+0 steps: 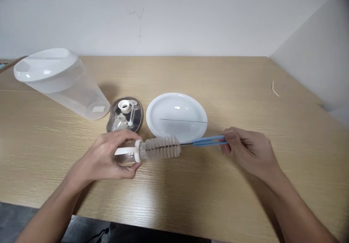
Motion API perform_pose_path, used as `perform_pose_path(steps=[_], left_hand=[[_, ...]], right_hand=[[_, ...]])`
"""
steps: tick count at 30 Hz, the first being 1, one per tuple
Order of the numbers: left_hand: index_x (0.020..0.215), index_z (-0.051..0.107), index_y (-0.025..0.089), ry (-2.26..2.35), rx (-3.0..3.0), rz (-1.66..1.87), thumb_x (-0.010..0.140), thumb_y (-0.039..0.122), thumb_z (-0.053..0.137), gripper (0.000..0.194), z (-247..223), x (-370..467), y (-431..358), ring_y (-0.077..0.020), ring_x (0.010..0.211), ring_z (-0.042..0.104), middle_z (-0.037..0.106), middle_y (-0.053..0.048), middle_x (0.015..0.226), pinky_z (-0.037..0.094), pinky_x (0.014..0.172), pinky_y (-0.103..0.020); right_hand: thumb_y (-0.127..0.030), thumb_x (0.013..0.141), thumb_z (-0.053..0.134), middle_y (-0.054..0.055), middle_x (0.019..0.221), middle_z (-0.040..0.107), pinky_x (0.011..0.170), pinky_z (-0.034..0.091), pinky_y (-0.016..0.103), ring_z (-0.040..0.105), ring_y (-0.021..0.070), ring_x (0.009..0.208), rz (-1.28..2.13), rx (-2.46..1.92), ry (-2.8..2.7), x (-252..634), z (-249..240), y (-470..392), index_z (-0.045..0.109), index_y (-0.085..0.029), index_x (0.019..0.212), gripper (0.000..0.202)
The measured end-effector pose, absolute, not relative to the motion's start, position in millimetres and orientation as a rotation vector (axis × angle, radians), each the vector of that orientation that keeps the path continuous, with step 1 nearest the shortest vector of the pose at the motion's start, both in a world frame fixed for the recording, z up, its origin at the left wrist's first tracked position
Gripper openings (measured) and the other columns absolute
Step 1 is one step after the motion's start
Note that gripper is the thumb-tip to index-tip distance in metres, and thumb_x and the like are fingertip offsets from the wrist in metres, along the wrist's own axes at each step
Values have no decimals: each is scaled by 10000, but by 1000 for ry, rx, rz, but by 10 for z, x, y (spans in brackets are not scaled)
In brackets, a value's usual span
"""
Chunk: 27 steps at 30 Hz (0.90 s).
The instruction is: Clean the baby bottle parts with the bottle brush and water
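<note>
1. Head view, left: the left hand (106, 157) is curled around a clear bottle (127, 158), fingers over the top and thumb below. The bottle lies on its side in this grip, its white collar (137, 151) and mouth turned toward the right.
2. Head view, right: the right hand (249, 148) pinches the end of the blue handle of a brush (163, 148) between thumb and fingers. The brush is held nearly level, its pale bristles pointing left and lined up with the bottle; their front end is right at the mouth, and whether the tip is inside cannot be told.
3. Head view, middle: just behind the brush, a white oval dish (156, 106) sits on the tabletop (231, 83). A thin straight rod (188, 120) stretches across it, the right end reaching past the rim.
4. Head view, behind the left hand: a metal tray (140, 112) carries a white ring (124, 105) and some clear, small parts, partly hidden by the fingers.
5. Head view, far left: a translucent pitcher (73, 88) with a white lid (46, 66) stands beside the tray.
6. Head view, far right: a small pale strip (275, 89) lies bent, well apart from everything else.
</note>
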State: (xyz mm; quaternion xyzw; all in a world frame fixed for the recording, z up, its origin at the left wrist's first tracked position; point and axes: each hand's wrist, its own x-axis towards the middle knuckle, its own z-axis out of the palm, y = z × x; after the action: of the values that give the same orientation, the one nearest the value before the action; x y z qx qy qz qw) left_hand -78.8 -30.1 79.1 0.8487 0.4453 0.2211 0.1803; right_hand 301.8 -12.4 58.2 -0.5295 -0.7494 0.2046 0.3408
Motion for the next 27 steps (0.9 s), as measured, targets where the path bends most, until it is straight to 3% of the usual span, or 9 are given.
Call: perform_pose_path(steps=[9, 11, 12, 14, 17, 19, 22, 24, 27], left_hand=[[1284, 558, 255, 1195, 2580, 665, 776, 224, 721, 534, 748, -764, -359, -222, 935, 774, 782, -44, 1109, 617, 783, -328], [1288, 549, 263, 1223, 2556, 669, 761, 241, 728, 557, 742, -760, -351, -227, 934, 777, 785, -42, 1114, 628, 787, -336], [1279, 550, 270, 1243, 2532, 666, 752, 244, 733, 559, 739, -761, -342, -224, 914, 778, 786, -35, 1105, 630, 774, -335], [1264, 550, 282, 1258, 2482, 663, 729, 233, 744, 571, 729, -766, -316, -211, 873, 776, 787, -17, 1084, 630, 739, -322], [1266, 547, 285, 1240, 2452, 673, 708, 217, 754, 599, 700, -772, -278, -202, 864, 774, 784, -6, 1091, 625, 720, -306], [1254, 559, 286, 1230, 2465, 702, 708, 216, 751, 583, 687, -769, -259, -192, 831, 771, 785, 5, 1066, 617, 706, -297], [1220, 585, 279, 1247, 2498, 739, 745, 236, 731, 499, 722, -740, -260, -189, 798, 768, 788, 7, 1036, 601, 689, -298], [1213, 598, 260, 1260, 2551, 754, 774, 260, 719, 456, 794, -705, -305, -209, 832, 776, 791, -17, 1059, 599, 705, -315], [1201, 614, 236, 1293, 2633, 762, 788, 274, 714, 427, 945, -639, -485, -239, 881, 781, 792, -40, 1070, 596, 736, -345]], right_hand=[[-604, 1045, 441, 6, 405, 478, 347, 342, 222, 441, 91, 347, 833, -1480, -1805, 3077, 532, -137, 501, -211, 475, 695], [-590, 1013, 534, 32, 561, 628, 421, 470, 219, 588, 128, 464, 892, -1361, -1768, 3142, 530, -153, 668, -208, 672, 530], [-569, 980, 613, 49, 703, 709, 493, 547, 238, 671, 159, 566, 927, -1305, -1735, 3173, 530, -160, 739, -220, 898, 379], [-471, 914, 747, 57, 866, 758, 613, 621, 276, 742, 193, 702, 983, -1239, -1717, 3220, 526, -163, 707, -271, 1203, 354], [-392, 892, 788, 41, 802, 762, 578, 588, 227, 740, 169, 673, 948, -1284, -1727, 3234, 520, -141, 753, -269, 1007, 172], [-402, 906, 772, 42, 766, 770, 584, 575, 225, 737, 163, 658, 973, -1312, -1695, 3212, 530, -120, 751, -247, 1005, 185], [-501, 951, 691, 41, 649, 719, 532, 505, 230, 661, 144, 574, 971, -1301, -1701, 3170, 590, -108, 740, -198, 898, 311], [-587, 967, 628, 27, 547, 632, 474, 412, 235, 535, 111, 482, 942, -1336, -1688, 3152, 659, -127, 658, -190, 674, 494], [-648, 977, 570, -3, 483, 527, 472, 363, 249, 444, 97, 453, 901, -1325, -1677, 3144, 782, -186, 545, -203, 570, 604]])
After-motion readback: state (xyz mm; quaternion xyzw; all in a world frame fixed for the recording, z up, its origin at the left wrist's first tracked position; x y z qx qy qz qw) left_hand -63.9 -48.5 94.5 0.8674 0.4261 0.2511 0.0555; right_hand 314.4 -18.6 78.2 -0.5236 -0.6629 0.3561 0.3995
